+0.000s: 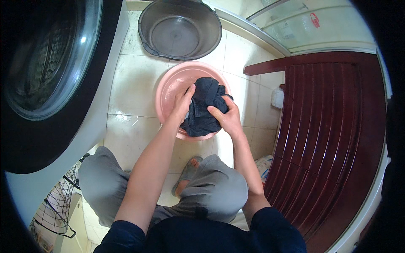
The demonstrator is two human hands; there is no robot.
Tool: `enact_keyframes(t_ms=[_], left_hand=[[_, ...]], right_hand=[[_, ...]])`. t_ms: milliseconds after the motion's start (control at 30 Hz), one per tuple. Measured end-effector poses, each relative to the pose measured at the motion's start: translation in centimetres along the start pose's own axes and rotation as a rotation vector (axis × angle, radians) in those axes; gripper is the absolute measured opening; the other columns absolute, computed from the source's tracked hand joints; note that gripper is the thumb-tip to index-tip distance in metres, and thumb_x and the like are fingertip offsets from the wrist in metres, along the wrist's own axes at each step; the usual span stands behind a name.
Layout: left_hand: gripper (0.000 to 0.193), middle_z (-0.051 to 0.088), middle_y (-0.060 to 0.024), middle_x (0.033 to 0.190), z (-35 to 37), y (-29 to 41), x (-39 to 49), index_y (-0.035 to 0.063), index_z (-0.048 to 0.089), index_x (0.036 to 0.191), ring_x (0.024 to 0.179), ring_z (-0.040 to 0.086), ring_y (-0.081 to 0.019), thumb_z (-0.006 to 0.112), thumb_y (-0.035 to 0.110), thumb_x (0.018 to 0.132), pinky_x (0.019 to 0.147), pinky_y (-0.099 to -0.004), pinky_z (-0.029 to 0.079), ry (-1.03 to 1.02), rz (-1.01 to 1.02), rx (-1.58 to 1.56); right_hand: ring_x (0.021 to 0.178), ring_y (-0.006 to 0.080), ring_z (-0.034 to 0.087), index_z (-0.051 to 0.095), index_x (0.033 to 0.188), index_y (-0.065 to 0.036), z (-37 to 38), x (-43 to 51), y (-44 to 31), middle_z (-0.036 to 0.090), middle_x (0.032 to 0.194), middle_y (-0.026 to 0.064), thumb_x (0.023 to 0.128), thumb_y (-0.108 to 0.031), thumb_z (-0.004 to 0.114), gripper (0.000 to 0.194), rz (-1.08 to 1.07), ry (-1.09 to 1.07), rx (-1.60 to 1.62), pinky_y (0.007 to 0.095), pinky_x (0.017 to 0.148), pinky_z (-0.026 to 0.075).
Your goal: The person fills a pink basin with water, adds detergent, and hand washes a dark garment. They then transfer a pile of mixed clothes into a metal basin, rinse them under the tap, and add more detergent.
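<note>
A bunched dark garment (pixel 204 110), nearly black, is held between my two hands over a pink plastic basin (pixel 169 83) on the floor. My left hand (pixel 183 102) grips its left side, thumb on top and fingers hidden beneath the cloth. On the right, my right hand (pixel 227 115) pinches a fold, with the thumb on the near face and the fingers at the outer edge. The cloth overlaps the basin's near rim and covers much of its right half. Wet-looking streaks shine on the bare left part of the basin.
Beyond the pink basin stands a large grey translucent tub (pixel 175 33). A front-loading washing machine (pixel 95 104) with a round glass door is at the left, above a black wire basket (pixel 58 202). Along the right runs a dark red slatted wooden bench (pixel 313 132). Pale tiles (pixel 136 82) cover the floor.
</note>
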State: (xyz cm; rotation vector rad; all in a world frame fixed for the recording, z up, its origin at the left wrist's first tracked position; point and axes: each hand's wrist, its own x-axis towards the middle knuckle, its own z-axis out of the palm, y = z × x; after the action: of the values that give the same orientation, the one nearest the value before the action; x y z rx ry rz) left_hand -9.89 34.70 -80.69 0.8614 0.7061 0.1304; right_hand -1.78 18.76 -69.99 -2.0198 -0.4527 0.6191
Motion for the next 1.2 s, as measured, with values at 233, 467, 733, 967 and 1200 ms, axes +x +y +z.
enact_keyframes(t_ms=[233, 467, 733, 967, 1200], left_hand=[[0.049, 0.064, -0.0153, 0.146, -2.9, -0.8, 2.6, 0.0035, 0.069, 0.140, 0.135, 0.059, -0.0249, 0.069, 0.037, 0.105, 0.117, -0.0371, 0.043, 0.013, 0.157, 0.306], [0.067, 0.019, -0.0208, 0.176, -2.4, -6.4, 0.7, 0.0282, 0.035, 0.168, 0.158, 0.020, -0.0523, 0.058, 0.033, 0.105, 0.131, -0.0577, 0.018, 0.207, 0.007, 1.210], [0.068, 0.033, -0.0327, 0.165, -3.3, -7.0, 4.7, 0.0197, 0.031, 0.168, 0.151, 0.034, -0.0534, 0.056, 0.026, 0.106, 0.130, -0.0566, 0.021, 0.238, 0.003, 1.353], [0.069, 0.044, -0.0327, 0.161, -2.7, -8.5, 3.5, -0.0104, 0.049, 0.151, 0.147, 0.045, -0.0457, 0.059, 0.041, 0.106, 0.124, -0.0506, 0.034, 0.730, 0.125, 0.705], [0.064, 0.064, -0.0155, 0.145, -3.3, -3.7, 5.0, 0.0044, 0.049, 0.157, 0.132, 0.061, -0.0302, 0.061, 0.041, 0.106, 0.115, -0.0401, 0.046, 0.374, -0.233, -0.225]], right_hand=[[0.089, 0.0163, 0.067, 0.071, 0.093, -0.002, 0.9, -3.3, 2.2, 0.071, 0.095, 0.0057, 0.084, -0.002, 0.086, 0.018, -0.089, 0.162, -0.136, 0.0320, 0.083, 0.054], [0.139, 0.0455, 0.045, 0.057, 0.155, -0.024, 5.6, 0.7, 6.7, 0.051, 0.144, 0.0306, 0.077, -0.053, 0.087, 0.089, 0.024, -0.223, -0.869, 0.0598, 0.115, 0.036], [0.143, 0.0523, 0.042, 0.040, 0.166, -0.025, 7.9, 7.4, 10.1, 0.039, 0.157, 0.0379, 0.081, -0.068, 0.072, 0.100, -0.162, -0.305, -1.009, 0.0631, 0.116, 0.041], [0.124, 0.0435, 0.067, 0.073, 0.126, -0.001, 8.2, 13.2, 9.6, 0.069, 0.128, 0.0331, 0.088, -0.042, 0.073, 0.056, 0.248, -0.160, -0.765, 0.0527, 0.106, 0.053], [0.107, 0.0238, 0.070, 0.073, 0.122, 0.009, 2.0, 8.7, 10.8, 0.076, 0.116, 0.0147, 0.094, -0.026, 0.063, 0.045, 0.428, -0.202, 0.340, 0.0331, 0.096, 0.052]])
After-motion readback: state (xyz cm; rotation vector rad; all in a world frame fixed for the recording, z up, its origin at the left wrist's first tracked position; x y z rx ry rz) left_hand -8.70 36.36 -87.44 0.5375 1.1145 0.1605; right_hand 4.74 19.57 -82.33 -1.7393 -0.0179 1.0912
